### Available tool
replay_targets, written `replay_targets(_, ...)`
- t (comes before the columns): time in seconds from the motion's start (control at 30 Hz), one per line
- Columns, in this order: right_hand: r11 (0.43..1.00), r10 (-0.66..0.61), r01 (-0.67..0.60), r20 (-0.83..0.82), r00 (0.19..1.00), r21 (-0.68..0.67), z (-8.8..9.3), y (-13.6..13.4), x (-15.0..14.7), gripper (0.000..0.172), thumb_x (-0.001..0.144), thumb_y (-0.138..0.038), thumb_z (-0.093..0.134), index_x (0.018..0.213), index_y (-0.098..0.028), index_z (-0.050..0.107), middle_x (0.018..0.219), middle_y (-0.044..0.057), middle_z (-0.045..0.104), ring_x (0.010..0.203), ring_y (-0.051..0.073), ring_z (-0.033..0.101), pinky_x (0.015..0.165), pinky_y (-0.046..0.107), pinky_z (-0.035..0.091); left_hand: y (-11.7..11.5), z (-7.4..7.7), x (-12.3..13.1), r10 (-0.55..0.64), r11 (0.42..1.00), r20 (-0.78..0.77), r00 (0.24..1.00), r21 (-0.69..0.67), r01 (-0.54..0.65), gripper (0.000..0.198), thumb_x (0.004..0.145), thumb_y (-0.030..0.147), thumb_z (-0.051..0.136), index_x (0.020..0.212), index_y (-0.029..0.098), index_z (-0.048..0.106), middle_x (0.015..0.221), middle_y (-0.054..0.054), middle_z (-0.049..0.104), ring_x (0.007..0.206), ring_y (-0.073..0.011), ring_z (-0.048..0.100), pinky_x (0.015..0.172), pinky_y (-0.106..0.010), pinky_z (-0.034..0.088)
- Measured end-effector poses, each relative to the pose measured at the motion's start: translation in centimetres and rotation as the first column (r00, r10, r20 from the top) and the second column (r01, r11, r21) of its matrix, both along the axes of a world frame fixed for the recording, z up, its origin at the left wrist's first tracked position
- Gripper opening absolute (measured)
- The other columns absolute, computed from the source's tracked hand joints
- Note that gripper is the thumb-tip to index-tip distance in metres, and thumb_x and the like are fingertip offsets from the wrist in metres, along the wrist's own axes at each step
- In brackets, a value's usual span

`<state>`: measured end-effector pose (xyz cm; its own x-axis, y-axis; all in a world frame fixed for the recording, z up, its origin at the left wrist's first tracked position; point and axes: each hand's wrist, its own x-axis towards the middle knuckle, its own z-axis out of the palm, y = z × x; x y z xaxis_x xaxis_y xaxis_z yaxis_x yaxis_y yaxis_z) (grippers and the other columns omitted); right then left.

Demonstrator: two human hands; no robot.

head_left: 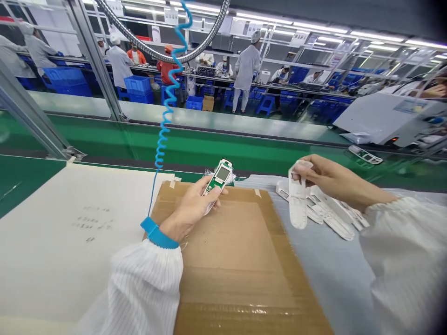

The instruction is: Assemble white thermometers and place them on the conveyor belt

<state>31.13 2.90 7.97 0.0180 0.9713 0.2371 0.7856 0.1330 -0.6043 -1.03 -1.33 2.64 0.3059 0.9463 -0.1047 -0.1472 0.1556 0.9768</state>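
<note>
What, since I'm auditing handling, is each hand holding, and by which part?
The left hand grips a green circuit board around its lower end. The right hand pinches a white plastic casing at its top end.

Colours here: green circuit board point(217, 179), white plastic casing point(297, 195), bright blue coiled cord point(163, 125) and wrist strap point(159, 233), white sleeve point(146, 288) with faint grey pinstripes, tan cardboard point(226, 260).

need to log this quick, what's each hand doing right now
Left hand: closed, holding a green circuit board.
Right hand: closed, holding a white plastic casing.
</note>
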Motion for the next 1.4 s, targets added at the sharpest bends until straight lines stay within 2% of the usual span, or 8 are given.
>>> replay_targets(0.13, 0.986, -0.006, -0.064, -0.41, 0.912, -0.157, -1.0, -0.6, -6.7, 0.042, 0.081, -0.058, 0.07, 0.101, -0.022, 0.063, 0.086, 0.004, 0.064, 0.069, 0.015, 0.055, 0.064, 0.032, 0.046, 0.5, -0.7, -0.1, 0.143, 0.987, -0.123, 0.982, 0.089, -0.133, 0.039, 0.09, 0.049, 0.061, 0.113, 0.018, 0.063, 0.1, -0.007, 0.068, 0.063, -0.0083, 0.052, 0.057, -0.023, 0.042)
replay_targets(0.3, 0.892, 0.086, -0.4, -0.789, 0.608, -0.211, -5.8, -0.9, -13.8, 0.049, 0.074, -0.049, 0.079, 0.111, -0.02, 0.063, 0.085, -0.001, 0.058, 0.071, 0.012, 0.055, 0.073, 0.031, 0.047, 1.5, -1.7, -1.1, 0.413, 0.889, -0.277, 0.868, 0.329, -0.318, 0.041, 0.101, 0.046, 0.039, 0.122, 0.02, 0.063, 0.103, -0.006, 0.07, 0.077, -0.0144, 0.061, 0.07, -0.028, 0.048)
replay_targets(0.43, 0.863, 0.128, -0.491, -0.886, 0.445, -0.122, -8.5, -1.3, -14.6, 0.043, 0.075, -0.045, 0.081, 0.106, -0.02, 0.063, 0.079, -0.002, 0.06, 0.074, 0.012, 0.056, 0.078, 0.03, 0.045, 1.7, -2.6, -1.6, 0.388, 0.823, -0.432, 0.814, 0.56, -0.095, 0.035, 0.097, 0.034, 0.052, 0.129, 0.024, 0.062, 0.13, -0.005, 0.066, 0.117, -0.0223, 0.058, 0.102, -0.037, 0.043)
replay_targets(0.67, 0.912, 0.245, -0.408, -0.832, 0.498, 0.024, -8.9, -1.5, -14.3, 0.036, 0.077, -0.052, 0.078, 0.091, -0.021, 0.068, 0.084, 0.002, 0.066, 0.085, 0.018, 0.06, 0.084, 0.033, 0.046, 1.3, -2.9, -0.8, 0.242, 0.854, -0.515, 0.823, 0.515, 0.071, 0.036, 0.096, 0.034, 0.055, 0.13, 0.024, 0.061, 0.134, -0.005, 0.063, 0.122, -0.0222, 0.058, 0.106, -0.037, 0.044)
replay_targets(0.8, 0.934, -0.048, -0.345, -0.988, 0.146, -0.096, -8.0, -1.9, -15.5, 0.043, 0.083, -0.063, 0.066, 0.093, -0.021, 0.068, 0.088, 0.003, 0.069, 0.093, 0.02, 0.063, 0.087, 0.034, 0.049, 0.2, -2.4, 1.5, 0.221, 0.852, -0.576, 0.787, 0.506, 0.131, 0.041, 0.103, 0.039, 0.037, 0.138, 0.022, 0.053, 0.133, -0.008, 0.063, 0.118, -0.0237, 0.061, 0.1, -0.037, 0.047)
replay_targets(0.97, 0.884, -0.432, -0.318, -0.857, -0.281, -0.341, -6.8, -2.2, -15.8, 0.052, 0.098, -0.054, 0.036, 0.06, -0.022, 0.05, 0.045, -0.004, 0.04, 0.051, 0.015, 0.049, 0.064, 0.031, 0.05, -1.3, -1.2, 4.3, 0.119, 0.861, -0.882, 0.455, 0.32, 0.396, 0.05, 0.1, 0.047, 0.041, 0.139, 0.017, 0.048, 0.108, -0.015, 0.072, 0.093, -0.034, 0.07, 0.077, -0.043, 0.052)
replay_targets(1.13, 0.874, -0.387, -0.412, -0.883, -0.267, -0.258, -6.3, -2.2, -15.2, 0.053, 0.102, -0.051, 0.03, 0.065, -0.021, 0.055, 0.053, -0.001, 0.051, 0.056, 0.015, 0.054, 0.065, 0.029, 0.05, -1.0, -0.8, 3.6, 0.225, 0.873, -0.916, 0.331, 0.341, 0.349, 0.042, 0.101, 0.047, 0.037, 0.131, 0.021, 0.053, 0.096, -0.011, 0.074, 0.086, -0.0341, 0.072, 0.07, -0.041, 0.051)
replay_targets(1.4, 0.839, -0.095, -0.544, -0.986, -0.14, -0.004, -7.4, -3.5, -17.6, 0.022, 0.092, -0.039, 0.064, 0.099, -0.019, 0.067, 0.102, 0.006, 0.071, 0.113, 0.021, 0.061, 0.106, 0.038, 0.045, -0.7, -1.5, 2.1, 0.549, 0.684, -0.604, 0.578, 0.722, 0.105, 0.045, 0.1, 0.046, 0.047, 0.138, 0.022, 0.047, 0.136, -0.009, 0.061, 0.12, -0.025, 0.061, 0.096, -0.04, 0.05)
